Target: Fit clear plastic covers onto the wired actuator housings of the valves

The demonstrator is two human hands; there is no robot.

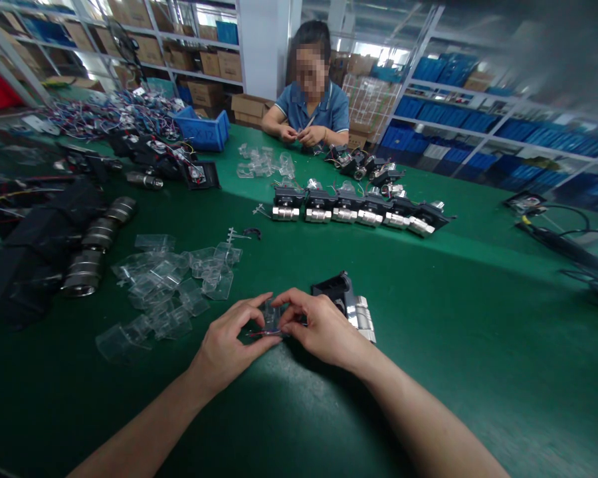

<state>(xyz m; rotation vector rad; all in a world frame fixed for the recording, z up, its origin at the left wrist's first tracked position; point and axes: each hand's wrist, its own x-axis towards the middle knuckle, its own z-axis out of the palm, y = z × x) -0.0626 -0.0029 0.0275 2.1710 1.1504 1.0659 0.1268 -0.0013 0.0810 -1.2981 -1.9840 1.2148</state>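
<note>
Between my two hands is a small clear plastic cover [272, 315], with thin red and blue wires running along its lower edge. My left hand [234, 335] grips it from the left, thumb below and fingers above. From the right, my right hand [316, 325] pinches the same cover with thumb and fingertips. Just behind my right hand lies a black housing [336, 289] with a silver metal valve body [363, 318] on its right side; my hand partly hides it. A pile of clear plastic covers [164, 279] spreads over the table to the left of my hands.
A row of several black-and-silver valve units [346, 209] stands across the green table [453, 332]. Larger metal valves [99, 239] are at the left. Behind them are a blue bin [202, 129] and tangled wired parts [124, 113]. A co-worker [311, 99] sits opposite, hands together.
</note>
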